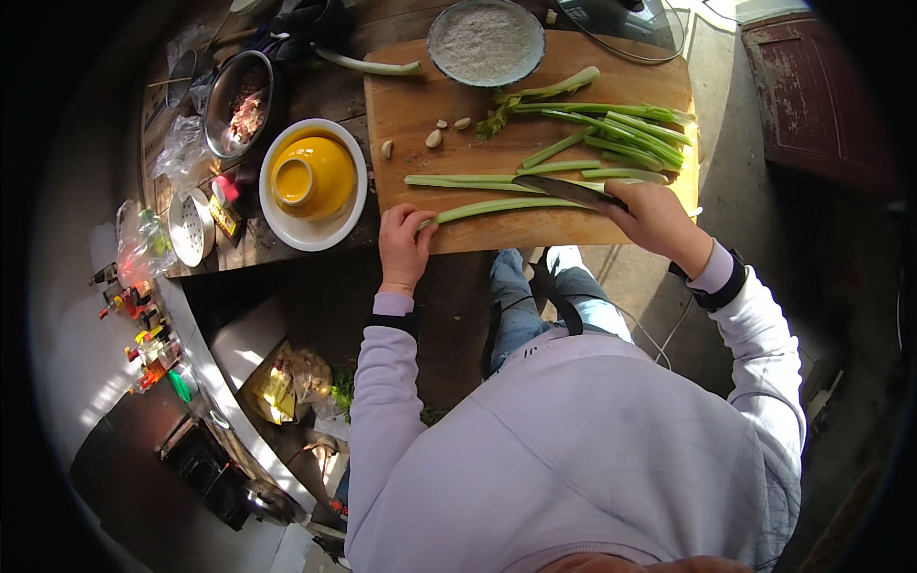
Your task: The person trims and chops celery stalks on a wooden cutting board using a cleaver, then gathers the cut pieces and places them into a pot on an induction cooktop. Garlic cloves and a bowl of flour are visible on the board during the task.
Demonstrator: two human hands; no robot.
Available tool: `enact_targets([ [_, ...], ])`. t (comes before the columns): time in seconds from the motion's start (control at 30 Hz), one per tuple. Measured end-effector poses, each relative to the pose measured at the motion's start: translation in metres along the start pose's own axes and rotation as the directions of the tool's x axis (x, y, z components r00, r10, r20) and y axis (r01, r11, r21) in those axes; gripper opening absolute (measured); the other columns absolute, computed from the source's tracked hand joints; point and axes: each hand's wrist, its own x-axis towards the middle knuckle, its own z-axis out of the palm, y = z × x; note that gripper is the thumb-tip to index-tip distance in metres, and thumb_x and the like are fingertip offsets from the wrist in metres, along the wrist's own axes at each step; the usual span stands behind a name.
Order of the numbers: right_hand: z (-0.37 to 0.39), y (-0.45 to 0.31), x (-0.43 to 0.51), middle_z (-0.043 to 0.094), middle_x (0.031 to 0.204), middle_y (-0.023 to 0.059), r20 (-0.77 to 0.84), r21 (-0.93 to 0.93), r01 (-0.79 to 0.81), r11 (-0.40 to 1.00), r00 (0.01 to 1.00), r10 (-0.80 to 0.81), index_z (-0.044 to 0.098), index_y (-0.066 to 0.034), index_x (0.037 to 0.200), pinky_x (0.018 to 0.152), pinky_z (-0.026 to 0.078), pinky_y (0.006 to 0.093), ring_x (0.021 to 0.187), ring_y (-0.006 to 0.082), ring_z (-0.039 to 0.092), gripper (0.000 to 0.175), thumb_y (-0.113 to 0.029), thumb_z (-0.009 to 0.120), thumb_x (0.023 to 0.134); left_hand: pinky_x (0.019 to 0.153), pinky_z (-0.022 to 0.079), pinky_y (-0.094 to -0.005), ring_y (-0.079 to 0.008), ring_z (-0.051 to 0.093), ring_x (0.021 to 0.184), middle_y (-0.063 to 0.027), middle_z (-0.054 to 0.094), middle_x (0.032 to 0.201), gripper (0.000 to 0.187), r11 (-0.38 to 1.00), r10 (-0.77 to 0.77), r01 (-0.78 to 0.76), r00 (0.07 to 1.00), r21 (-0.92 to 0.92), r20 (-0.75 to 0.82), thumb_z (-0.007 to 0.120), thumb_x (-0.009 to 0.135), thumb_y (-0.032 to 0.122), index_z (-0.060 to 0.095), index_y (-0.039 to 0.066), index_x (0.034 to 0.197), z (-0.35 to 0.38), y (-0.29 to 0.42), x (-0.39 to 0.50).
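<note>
My left hand pinches the left end of a celery stalk lying near the front edge of a wooden cutting board. My right hand grips a kitchen knife; its dark blade points left and lies over the right part of that stalk. Just behind, another long pale green stalk lies across the board. Cut celery stalks are heaped at the board's right, beside a leafy piece. Several garlic cloves lie at the left.
A bowl of white flour-like powder stands on the board's back edge, near a glass lid. Left are a yellow bowl upturned in a white basin, a metal bowl of minced meat and a strainer.
</note>
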Motion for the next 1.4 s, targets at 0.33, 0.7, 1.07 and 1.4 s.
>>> enact_targets([
  [0.33,-0.029,0.051,-0.078,0.058,0.069,0.0207,-0.147,0.178,-0.422,0.889,0.882,0.448,0.063,-0.0024,0.094,0.059,0.045,0.0432,0.060,0.0373,0.055,0.027,-0.028,0.065,0.102,0.104,0.041,-0.0440,-0.0284,0.056,0.121,-0.0067,0.063,0.125,0.053,0.932,0.325,-0.351,0.918,0.085,0.228,0.083,0.075,0.024,0.068,0.015,0.125,0.049,0.073,0.060],
  [0.7,0.045,0.025,-0.120,0.068,0.080,0.0196,0.201,0.699,-0.547,0.461,0.769,0.608,0.061,0.0004,0.119,0.070,0.052,0.0431,0.071,0.0329,0.067,0.027,-0.021,0.061,0.103,0.086,0.050,-0.0461,-0.0369,0.058,0.099,-0.0146,0.061,0.105,0.047,0.920,0.356,-0.391,0.865,0.030,0.353,0.080,0.075,0.018,0.065,0.007,0.119,0.064,0.085,0.068],
  [1.07,0.102,-0.039,-0.087,0.063,0.080,0.0275,-0.258,0.571,-0.275,0.773,0.834,0.487,0.055,-0.0021,0.103,0.066,0.046,0.0565,0.078,0.0499,0.062,0.015,-0.017,0.059,0.099,0.079,0.050,-0.0457,-0.0368,0.059,0.092,-0.0131,0.062,0.099,0.035,0.926,0.375,-0.376,0.897,-0.040,0.234,0.082,0.075,0.015,0.065,0.006,0.105,0.072,0.075,0.046],
  [1.4,0.099,-0.049,-0.077,0.063,0.078,0.0278,-0.185,0.473,-0.352,0.807,0.856,0.482,0.053,-0.0018,0.104,0.065,0.046,0.0584,0.075,0.0502,0.061,0.014,-0.015,0.055,0.099,0.081,0.050,-0.0454,-0.0365,0.059,0.093,-0.0125,0.062,0.098,0.031,0.925,0.380,-0.366,0.894,-0.100,0.238,0.081,0.077,0.013,0.066,0.007,0.103,0.073,0.073,0.047],
])
